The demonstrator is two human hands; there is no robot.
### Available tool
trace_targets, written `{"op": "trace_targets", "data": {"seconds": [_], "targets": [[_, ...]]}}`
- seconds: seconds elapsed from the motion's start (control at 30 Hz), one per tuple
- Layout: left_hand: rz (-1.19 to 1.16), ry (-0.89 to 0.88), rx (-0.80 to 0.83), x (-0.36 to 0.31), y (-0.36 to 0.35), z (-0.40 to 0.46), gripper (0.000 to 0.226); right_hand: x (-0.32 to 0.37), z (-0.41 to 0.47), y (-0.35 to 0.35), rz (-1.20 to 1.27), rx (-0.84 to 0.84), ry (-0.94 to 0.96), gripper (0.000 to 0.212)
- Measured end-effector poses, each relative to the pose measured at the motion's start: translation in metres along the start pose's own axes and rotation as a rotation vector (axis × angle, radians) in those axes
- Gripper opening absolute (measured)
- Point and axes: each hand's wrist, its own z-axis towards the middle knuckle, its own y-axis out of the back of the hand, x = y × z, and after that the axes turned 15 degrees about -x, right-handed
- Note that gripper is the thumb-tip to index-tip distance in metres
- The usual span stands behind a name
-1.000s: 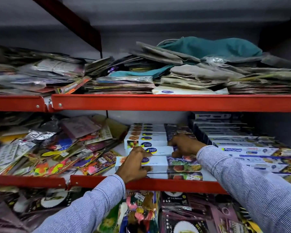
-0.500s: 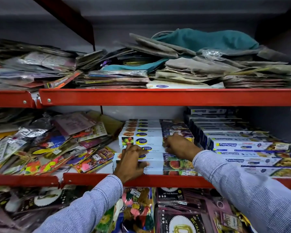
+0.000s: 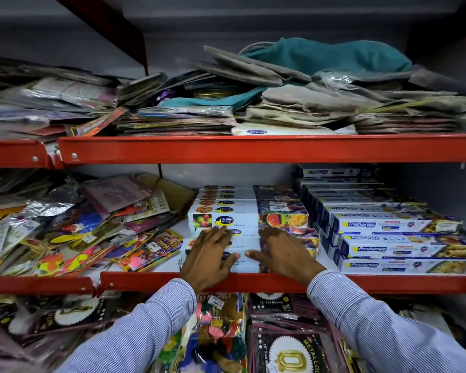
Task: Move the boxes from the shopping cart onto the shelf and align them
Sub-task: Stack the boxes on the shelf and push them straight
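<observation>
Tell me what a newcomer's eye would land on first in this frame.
Probably the two bare hands, left hand and right hand, lying flat on the stacked white clingfilm boxes with fruit pictures at the middle of the red metal shelf. Next, the bright jumble of foil party packets to their left, and the teal cloth bag topping the upper shelf.

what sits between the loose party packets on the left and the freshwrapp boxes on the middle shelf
In the head view, the stack of Healthy Wrapp boxes, with both hands flat on it.
</observation>
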Motion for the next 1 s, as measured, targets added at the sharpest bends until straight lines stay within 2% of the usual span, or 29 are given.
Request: {"op": "trace_targets", "data": {"seconds": [0.37,0.57,0.83,1.0], "targets": [[0.023,-0.081,0.059,-0.003,0.002,0.007,0.061,0.003,-0.003,-0.007,0.087,-0.013,-0.002,0.036],[0.024,-0.114,0.076,-0.002,-0.001,0.007,0.057,0.007,-0.003,-0.008,0.090,0.020,0.008,0.046],[0.032,-0.123,0.080,-0.003,-0.003,0.008,0.053,0.010,-0.002,-0.007,0.066,0.023,0.029,0.044],[0.027,-0.104,0.063,-0.003,-0.004,0.007,0.053,0.009,-0.001,-0.009,0.065,0.021,0.038,0.052]]}}
